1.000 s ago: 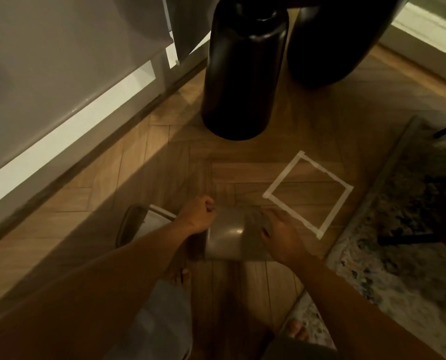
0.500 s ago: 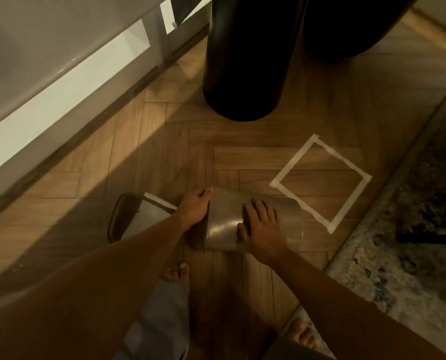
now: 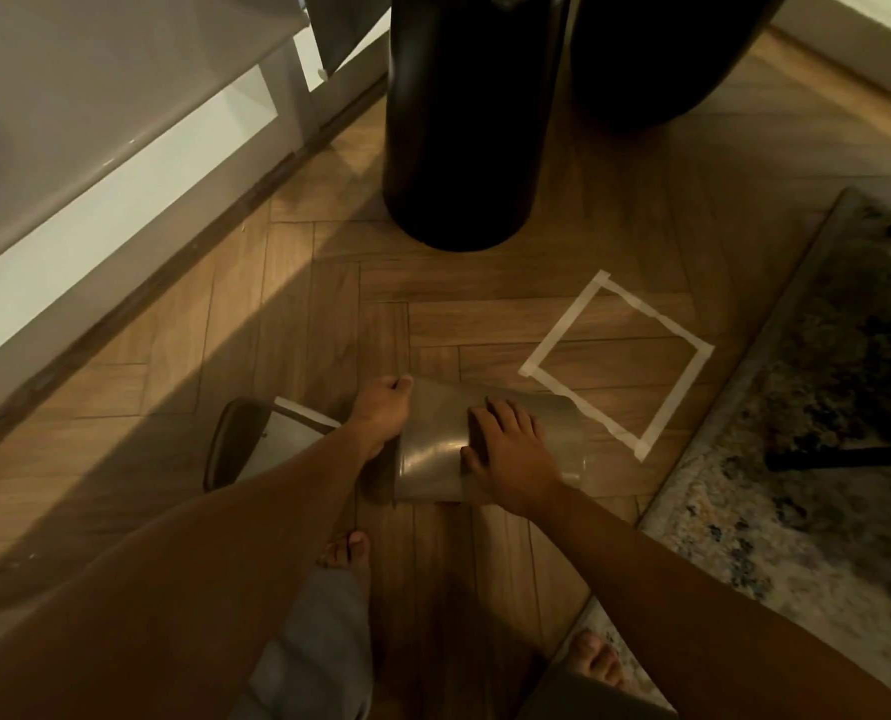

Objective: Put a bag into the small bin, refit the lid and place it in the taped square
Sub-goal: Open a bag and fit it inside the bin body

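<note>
The small bin [image 3: 433,449], a shiny grey metal can, lies on its side on the wood floor with its open end toward the left. My left hand [image 3: 383,415] is closed at that open end, gripping the rim. My right hand [image 3: 511,452] lies flat on the bin's side with the fingers spread. The bin's lid [image 3: 248,444], dark with a white inner part, lies on the floor to the left, partly behind my left forearm. The taped square [image 3: 617,363] of pale tape is on the floor just right of the bin. No bag is visible.
A tall black cylinder [image 3: 464,122] stands beyond the bin, and a second dark rounded object [image 3: 661,54] is behind it to the right. A patterned rug [image 3: 807,459] borders the square on the right. A white cabinet base [image 3: 121,189] runs along the left. My bare feet [image 3: 347,556] are below.
My right hand has moved from the bin's far right end onto its side and spread flat. The left hand stays at the open end. The camera has tilted down slightly.
</note>
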### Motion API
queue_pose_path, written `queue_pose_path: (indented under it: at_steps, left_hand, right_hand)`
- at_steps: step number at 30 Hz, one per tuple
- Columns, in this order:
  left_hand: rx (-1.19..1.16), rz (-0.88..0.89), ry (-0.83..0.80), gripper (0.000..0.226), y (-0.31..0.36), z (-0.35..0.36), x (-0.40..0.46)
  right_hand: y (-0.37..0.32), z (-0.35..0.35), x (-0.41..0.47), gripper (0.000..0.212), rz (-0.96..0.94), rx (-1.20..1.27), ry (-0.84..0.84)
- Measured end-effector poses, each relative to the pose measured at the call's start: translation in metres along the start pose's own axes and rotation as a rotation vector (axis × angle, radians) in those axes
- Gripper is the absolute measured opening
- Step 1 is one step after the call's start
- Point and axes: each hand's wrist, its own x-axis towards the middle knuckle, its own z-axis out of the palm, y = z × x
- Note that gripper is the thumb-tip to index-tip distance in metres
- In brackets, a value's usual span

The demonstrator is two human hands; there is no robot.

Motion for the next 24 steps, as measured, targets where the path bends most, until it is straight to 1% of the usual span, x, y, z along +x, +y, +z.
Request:
queue_pose_path:
  at_steps: [3, 8, 12, 15, 20, 24]
  left_hand:
    - [0.012, 0.026, -0.004, 0.033, 0.012, 0.004, -0.009]
    - [-0.005, 0.028, -0.085, 0.034, 0.052, 0.023, -0.033]
    - [0.021, 0.067, -0.209, 0.027, 0.077, 0.040, -0.056]
    - [0.024, 0.058, -0.290, 0.026, 0.089, 0.052, -0.068]
    - [0.038, 0.071, -0.340, 0.017, 0.103, 0.078, -0.086]
    - [0.034, 0.076, -0.401, 0.032, 0.108, 0.100, -0.097]
  right_hand:
    - [-0.004, -0.013, -0.006, 0.066, 0.003, 0.028, 0.021]
    - [-0.015, -0.040, -0.020, 0.059, 0.000, 0.145, 0.076]
    - [-0.014, -0.061, -0.042, 0.050, 0.010, 0.221, 0.127]
    - [-0.007, -0.069, -0.059, 0.042, 0.019, 0.263, 0.158]
    - [0.009, -0.078, -0.087, 0.031, 0.040, 0.346, 0.236]
    - [0.022, -0.083, -0.102, 0.028, 0.100, 0.382, 0.280]
